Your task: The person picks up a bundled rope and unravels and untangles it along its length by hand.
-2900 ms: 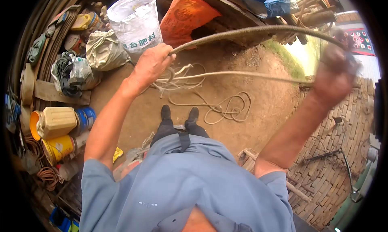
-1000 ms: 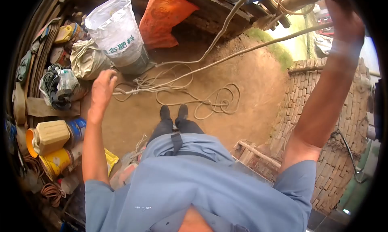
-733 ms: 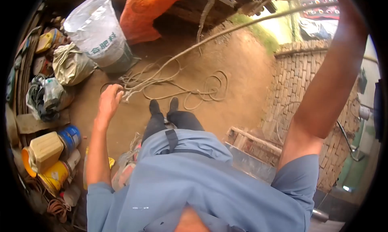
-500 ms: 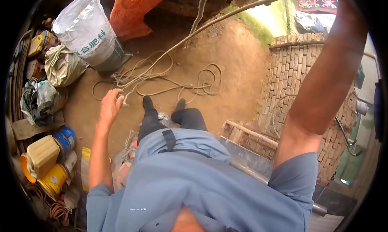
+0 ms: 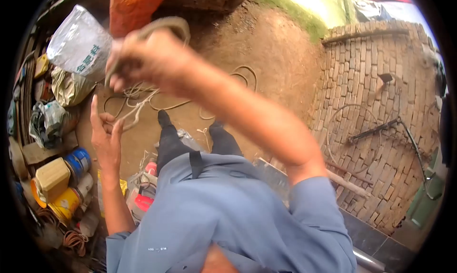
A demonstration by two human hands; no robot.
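My right hand [image 5: 143, 59], smeared by motion, is raised in front of me with its fingers curled on a tan rope [image 5: 178, 28]. A loop of that rope arcs over the back of the hand. Lower and to the left is my left hand [image 5: 105, 137], its index finger stretched up and the other fingers bent around a strand near the thumb. From there the strand runs right, toward loose rope coils [image 5: 143, 93] on the dirt floor. My right forearm hides part of the coils.
A white printed sack [image 5: 78, 44] stands at the upper left beside an orange sheet [image 5: 133, 9]. Below it are a cloth bundle [image 5: 69, 87], a blue bucket [image 5: 77, 162] and a yellow bucket [image 5: 66, 204]. Brick paving [image 5: 357, 82] with a metal-handled tool [image 5: 376, 130] lies right.
My right arm has swung down and left from the upper right, bringing a rope loop with it. My left hand has moved slightly left, its index finger now extended.
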